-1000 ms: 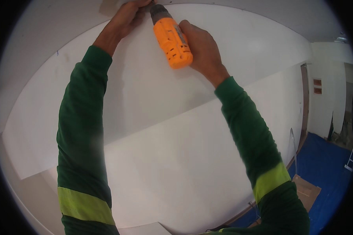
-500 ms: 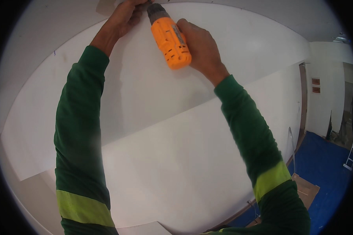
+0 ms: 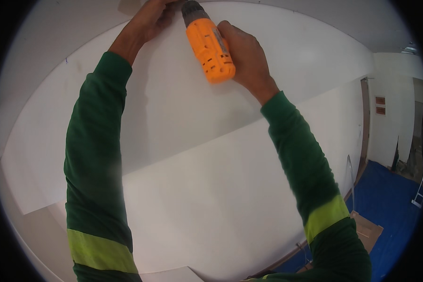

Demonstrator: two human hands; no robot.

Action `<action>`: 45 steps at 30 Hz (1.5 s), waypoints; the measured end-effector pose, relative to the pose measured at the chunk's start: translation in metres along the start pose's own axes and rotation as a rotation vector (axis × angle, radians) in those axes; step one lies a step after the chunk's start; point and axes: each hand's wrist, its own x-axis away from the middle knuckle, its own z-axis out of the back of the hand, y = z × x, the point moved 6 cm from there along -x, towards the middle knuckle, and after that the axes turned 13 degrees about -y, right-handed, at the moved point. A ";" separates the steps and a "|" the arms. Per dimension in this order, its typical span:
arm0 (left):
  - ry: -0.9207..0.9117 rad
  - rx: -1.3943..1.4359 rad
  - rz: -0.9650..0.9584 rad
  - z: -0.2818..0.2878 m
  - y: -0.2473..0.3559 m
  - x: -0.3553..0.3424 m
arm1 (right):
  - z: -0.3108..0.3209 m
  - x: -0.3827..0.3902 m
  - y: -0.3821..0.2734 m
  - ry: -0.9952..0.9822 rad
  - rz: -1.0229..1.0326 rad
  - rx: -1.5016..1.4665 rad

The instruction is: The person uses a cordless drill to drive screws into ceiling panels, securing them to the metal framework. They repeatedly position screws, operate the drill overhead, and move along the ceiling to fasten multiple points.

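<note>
White wall (image 3: 211,207) fills most of the view, with a greyer board (image 3: 183,113) across its upper part, the board's lower edge climbing on a slant from left to right. The pale ceiling (image 3: 66,33) curves over the top. Away to the right, a blue sheet (image 3: 390,202) covers the floor, a piece of cardboard (image 3: 369,230) lies on it, a ladder (image 3: 419,190) shows at the far edge, and a thin strip (image 3: 351,183) stands near the dark door frame (image 3: 364,113). Two small reddish-brown signs hang one above the other on the wall beyond.

Now up to the action, high in the middle: there's the orange drill (image 3: 210,51), in front of the board, black chuck (image 3: 191,11) tilted up and a little left, right by the board's top edge. The right hand (image 3: 249,58) has it, closed firmly around the grip behind the orange body, thumb along the side. And the left hand (image 3: 154,21)? Right up beside the chuck, fingers bent, fingertips running to the upper edge of view; whether they pinch anything, one cannot tell. Both arms reach up at full stretch, green sleeves (image 3: 96,155) banded in lime, framing the board between them.
</note>
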 end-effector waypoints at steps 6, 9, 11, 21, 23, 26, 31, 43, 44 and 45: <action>-0.077 -0.040 -0.017 -0.001 0.004 0.007 | 0.000 -0.001 -0.003 0.006 0.005 0.033; -0.073 -0.041 -0.013 -0.002 0.006 0.006 | 0.007 -0.002 -0.004 0.002 -0.012 0.023; 0.013 -0.057 0.002 -0.016 0.011 0.012 | 0.007 -0.002 -0.001 0.004 -0.010 0.063; -0.014 -0.072 -0.054 0.007 0.010 0.004 | 0.012 -0.009 -0.008 0.015 -0.005 0.188; -0.046 -0.085 -0.048 0.015 0.010 0.004 | 0.013 -0.011 -0.012 0.010 -0.010 0.181; -0.061 -0.075 -0.046 0.008 0.012 0.003 | 0.021 -0.010 -0.015 0.002 -0.033 0.196; -0.087 -0.065 -0.094 0.010 0.022 0.010 | 0.026 -0.009 -0.027 0.021 -0.014 0.205; -0.045 -0.060 -0.157 0.002 0.031 0.022 | 0.034 -0.006 -0.043 0.035 -0.023 0.275; -0.047 -0.062 -0.148 0.004 0.032 0.021 | 0.036 -0.007 -0.045 0.055 0.000 0.256; -0.048 -0.064 -0.135 0.003 0.032 0.021 | 0.036 -0.007 -0.044 0.075 0.021 0.235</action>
